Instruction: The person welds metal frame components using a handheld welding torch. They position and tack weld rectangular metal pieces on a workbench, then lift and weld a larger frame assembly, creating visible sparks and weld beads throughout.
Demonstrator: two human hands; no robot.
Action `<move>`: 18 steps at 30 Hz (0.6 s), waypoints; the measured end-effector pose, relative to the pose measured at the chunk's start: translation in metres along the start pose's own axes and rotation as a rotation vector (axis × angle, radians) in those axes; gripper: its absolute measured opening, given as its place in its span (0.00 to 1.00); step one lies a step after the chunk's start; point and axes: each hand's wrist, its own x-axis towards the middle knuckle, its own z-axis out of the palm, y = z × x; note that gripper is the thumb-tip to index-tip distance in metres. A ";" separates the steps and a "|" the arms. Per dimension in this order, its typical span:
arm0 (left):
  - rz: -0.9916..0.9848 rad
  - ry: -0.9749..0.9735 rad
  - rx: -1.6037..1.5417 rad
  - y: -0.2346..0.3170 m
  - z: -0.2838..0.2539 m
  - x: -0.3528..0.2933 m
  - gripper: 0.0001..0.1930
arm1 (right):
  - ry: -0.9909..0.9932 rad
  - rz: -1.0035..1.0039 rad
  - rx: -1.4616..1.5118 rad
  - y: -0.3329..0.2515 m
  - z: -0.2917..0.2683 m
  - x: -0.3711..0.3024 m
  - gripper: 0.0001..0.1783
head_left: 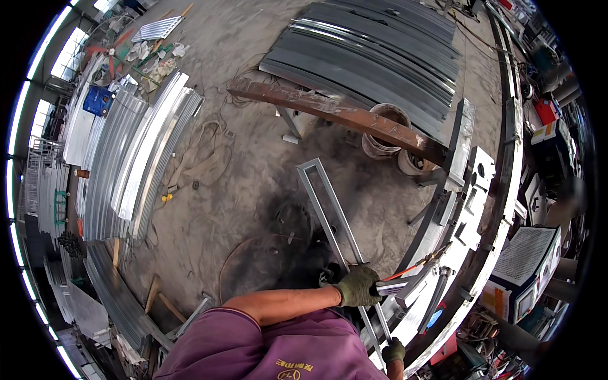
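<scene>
A long, narrow rectangular metal frame (335, 215) made of square tube slants from the middle of the view down to my body. My left hand (358, 286), in a dark green work glove, lies across its bars with the fingers closed. A short light-grey piece (392, 287) sits right beside those fingers; I cannot tell whether they touch it. Lower down, my right hand (393, 351), gloved alike, is closed round the frame's right bar near its near end. An orange-red cord or hose (405, 271) runs over the bench close to my left hand.
On the right stands a long steel bench (443, 253) with cut metal plates. A rusty beam (342, 113) crosses ahead, with buckets (385, 130) under it. Dark metal sheets (361, 57) lie beyond; silver profiles (126, 164) are stacked left. White-and-blue machines (524, 272) stand far right.
</scene>
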 end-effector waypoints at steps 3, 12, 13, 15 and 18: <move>-0.103 0.008 -0.118 0.015 -0.018 -0.001 0.22 | 0.058 0.024 0.114 -0.026 -0.026 -0.009 0.34; -0.368 -0.008 -0.245 0.056 -0.060 -0.004 0.25 | 0.276 -0.574 1.352 -0.226 -0.177 -0.054 0.37; -0.360 0.002 -0.198 0.055 -0.058 -0.007 0.25 | 0.258 -0.619 1.366 -0.239 -0.180 -0.049 0.35; -0.347 0.021 -0.108 0.052 -0.048 -0.016 0.25 | 0.283 -0.719 1.216 -0.254 -0.182 -0.036 0.25; -0.440 -0.030 -0.049 0.068 -0.055 -0.020 0.25 | 0.619 -0.794 0.980 -0.279 -0.188 -0.028 0.19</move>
